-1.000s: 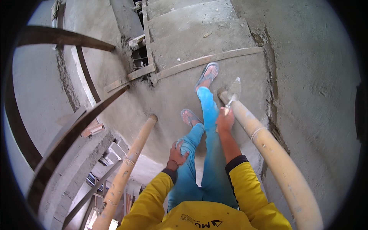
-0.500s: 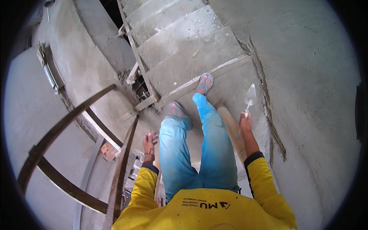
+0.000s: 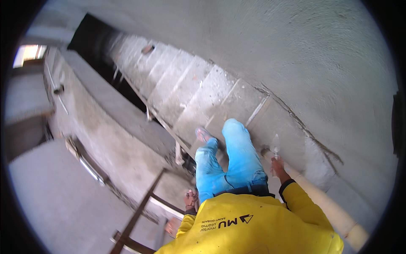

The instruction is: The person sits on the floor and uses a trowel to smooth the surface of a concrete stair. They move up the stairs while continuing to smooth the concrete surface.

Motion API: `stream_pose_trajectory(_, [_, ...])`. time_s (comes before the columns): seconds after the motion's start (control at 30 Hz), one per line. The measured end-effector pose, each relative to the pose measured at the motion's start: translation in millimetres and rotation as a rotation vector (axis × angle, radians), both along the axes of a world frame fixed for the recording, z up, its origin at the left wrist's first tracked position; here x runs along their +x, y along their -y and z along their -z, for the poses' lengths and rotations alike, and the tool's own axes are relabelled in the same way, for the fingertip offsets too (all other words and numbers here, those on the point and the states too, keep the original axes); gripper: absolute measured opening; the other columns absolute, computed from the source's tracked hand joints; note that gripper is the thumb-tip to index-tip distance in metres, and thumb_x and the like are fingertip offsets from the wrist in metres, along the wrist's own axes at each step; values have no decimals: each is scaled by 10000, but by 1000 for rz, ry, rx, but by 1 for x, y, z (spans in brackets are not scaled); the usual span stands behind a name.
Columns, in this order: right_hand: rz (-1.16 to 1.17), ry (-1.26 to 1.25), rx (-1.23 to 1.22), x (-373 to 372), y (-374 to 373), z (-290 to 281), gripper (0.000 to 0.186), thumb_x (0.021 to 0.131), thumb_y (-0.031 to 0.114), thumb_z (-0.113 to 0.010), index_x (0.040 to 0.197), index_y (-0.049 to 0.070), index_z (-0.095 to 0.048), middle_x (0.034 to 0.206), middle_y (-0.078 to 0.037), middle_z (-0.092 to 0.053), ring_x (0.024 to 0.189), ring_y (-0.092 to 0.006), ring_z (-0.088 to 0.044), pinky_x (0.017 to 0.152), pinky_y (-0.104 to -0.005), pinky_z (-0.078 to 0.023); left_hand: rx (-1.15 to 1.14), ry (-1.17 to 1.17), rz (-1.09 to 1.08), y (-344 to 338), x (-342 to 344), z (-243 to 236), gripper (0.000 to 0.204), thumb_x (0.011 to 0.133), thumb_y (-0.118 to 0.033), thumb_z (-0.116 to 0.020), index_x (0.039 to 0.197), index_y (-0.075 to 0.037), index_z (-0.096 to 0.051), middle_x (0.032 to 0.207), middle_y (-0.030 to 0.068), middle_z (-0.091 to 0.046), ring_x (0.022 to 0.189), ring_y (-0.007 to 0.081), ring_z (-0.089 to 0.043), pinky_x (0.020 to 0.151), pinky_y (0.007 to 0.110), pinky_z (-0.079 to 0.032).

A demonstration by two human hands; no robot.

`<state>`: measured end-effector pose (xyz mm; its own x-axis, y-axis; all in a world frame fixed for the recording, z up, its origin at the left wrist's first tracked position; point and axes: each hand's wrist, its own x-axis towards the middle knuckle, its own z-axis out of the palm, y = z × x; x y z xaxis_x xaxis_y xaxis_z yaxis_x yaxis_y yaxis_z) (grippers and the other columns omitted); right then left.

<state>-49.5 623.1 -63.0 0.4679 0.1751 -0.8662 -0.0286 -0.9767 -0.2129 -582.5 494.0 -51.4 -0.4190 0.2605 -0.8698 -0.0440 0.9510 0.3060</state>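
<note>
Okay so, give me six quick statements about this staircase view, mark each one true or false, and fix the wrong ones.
1. The right hand holds a trowel. True.
2. The person wears red shorts. False: the long trousers are light blue.
3. Both arms are bare up to the shoulder. False: yellow sleeves with dark cuffs cover most of them.
4. The left hand is lower in the picture than the right one. True.
5. A brown object lies on the stairs. True.
6. The trowel points back at the person's chest. False: it points away from the body.

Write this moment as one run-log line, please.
right hand: holds pointed trowel | left hand: beside blue trousers, grip unclear | nearby: concrete stairs, yellowish pipe
</note>
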Motion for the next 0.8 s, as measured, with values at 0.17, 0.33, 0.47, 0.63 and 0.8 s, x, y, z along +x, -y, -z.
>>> stream_pose_trajectory(0.17, [343, -125, -61, -78, -17, 17, 259, 945, 297, -576, 1115, 105, -537, 798, -68, -535, 584, -228, -559, 509, -441, -513, 219, 2, 23, -190, -86, 12, 451, 1019, -489, -574, 1217, -84, -558, 1077, 104, -704, 868, 210, -688, 709, 366, -550])
stream_pose_trajectory(0.33, [651, -258, 1, -172, -39, 60, 249, 935, 342, -565, 1034, 115, -537, 741, -45, -499, 567, -220, -526, 496, -444, -470, 366, -55, 439, -380, -146, 16, 389, 1037, -415, -558, 1226, -76, -572, 1087, 89, -710, 875, 192, -693, 684, 332, -525])
stream_pose_trajectory(0.47, [1060, -264, 149, -219, -86, 134, 160, 924, 286, -548, 945, 132, -511, 707, -39, -472, 541, -199, -478, 491, -441, -433, 551, -21, 842, -541, -141, 54, 382, 1032, -379, -586, 1225, -50, -586, 1060, 91, -709, 860, 176, -675, 702, 322, -526])
stream_pose_trajectory(0.63, [1265, 166, 643, -274, -140, 287, 193, 1002, 361, -565, 954, 183, -509, 680, -34, -460, 509, -189, -484, 442, -410, -411, 975, 25, 1937, -729, -46, 134, 350, 990, -263, -650, 1241, -22, -610, 1092, 120, -702, 971, 250, -677, 876, 374, -546])
stream_pose_trajectory(0.8, [1786, -73, 565, -263, -314, 255, 225, 1016, 435, -552, 1151, 257, -574, 801, 5, -508, 553, -169, -515, 460, -377, -427, 505, 4, 2149, -829, 22, 171, 374, 950, -294, -693, 1228, -49, -642, 1163, 140, -680, 1079, 313, -642, 945, 403, -522])
